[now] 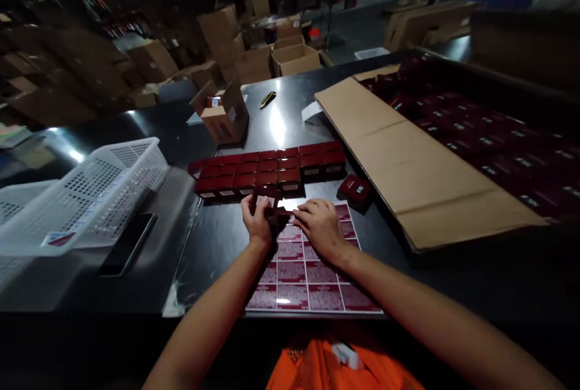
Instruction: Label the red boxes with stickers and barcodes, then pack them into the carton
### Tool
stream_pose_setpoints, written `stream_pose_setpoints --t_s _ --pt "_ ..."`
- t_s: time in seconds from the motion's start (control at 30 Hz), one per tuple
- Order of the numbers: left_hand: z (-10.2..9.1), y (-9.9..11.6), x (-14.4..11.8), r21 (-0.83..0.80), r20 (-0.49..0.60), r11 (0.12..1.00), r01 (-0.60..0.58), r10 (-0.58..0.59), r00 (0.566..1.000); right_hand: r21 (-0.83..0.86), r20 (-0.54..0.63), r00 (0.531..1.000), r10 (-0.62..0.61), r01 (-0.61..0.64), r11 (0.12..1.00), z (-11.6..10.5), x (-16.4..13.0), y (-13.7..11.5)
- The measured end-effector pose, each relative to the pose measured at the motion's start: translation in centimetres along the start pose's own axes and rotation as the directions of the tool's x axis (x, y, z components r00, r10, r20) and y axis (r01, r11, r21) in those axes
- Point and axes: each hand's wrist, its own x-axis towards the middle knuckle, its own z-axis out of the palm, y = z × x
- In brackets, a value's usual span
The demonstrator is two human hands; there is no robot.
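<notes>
My left hand (256, 221) is closed around a small dark red box (266, 195), which is tilted with a pale label patch facing me. My right hand (321, 228) is beside it over the upper part of a sticker sheet (292, 272). Its fingertips are pinched at a dark red sticker (285, 212), close to the held box; the exact contact is blurred. The sheet carries rows of dark red printed stickers with white borders. Just beyond my hands stand rows of dark red boxes (247, 171). One single dark red box (354, 188) lies to the right.
A large open carton (385, 148) with many dark red boxes fills the right side. White perforated baskets (97, 187) and a phone (128, 245) are on the left. A small open carton (224, 121), a yellow-black cutter (267, 99) and a white paper strip (312, 112) lie farther back.
</notes>
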Motion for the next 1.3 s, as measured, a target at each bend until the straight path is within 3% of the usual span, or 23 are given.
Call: stream_pose_setpoints --t_s 0.5,0.67,0.97,1.1,1.2,1.3 --pt "0.1 0.1 0.2 -0.031 0.014 1.000 0.001 0.000 1.000 0.156 -0.003 0.999 0.044 -0.043 0.987 0.5 0.0 0.2" --pt "0.1 0.1 0.2 -0.042 0.021 0.999 -0.002 0.003 1.000 0.125 -0.043 0.993 0.108 -0.102 0.987 0.8 0.2 0.3" --pt "0.1 0.3 0.1 -0.038 0.017 0.999 0.017 -0.017 1.000 0.232 0.004 0.999 0.047 -0.047 0.972 0.5 -0.1 -0.4" --pt "0.2 0.6 0.2 -0.036 0.004 0.999 0.022 -0.022 1.000 0.443 -0.024 0.999 -0.040 0.046 0.895 -1.3 0.2 -0.1" --pt "0.2 1.1 0.2 -0.021 0.002 1.000 -0.010 0.010 1.000 0.619 -0.067 0.993 0.098 -0.036 0.785 -3.5 0.5 1.1" --pt "0.1 1.6 -0.3 -0.018 0.126 0.993 -0.119 0.120 0.985 0.750 -0.156 0.961 0.227 -0.034 0.660 -5.5 0.7 2.2"
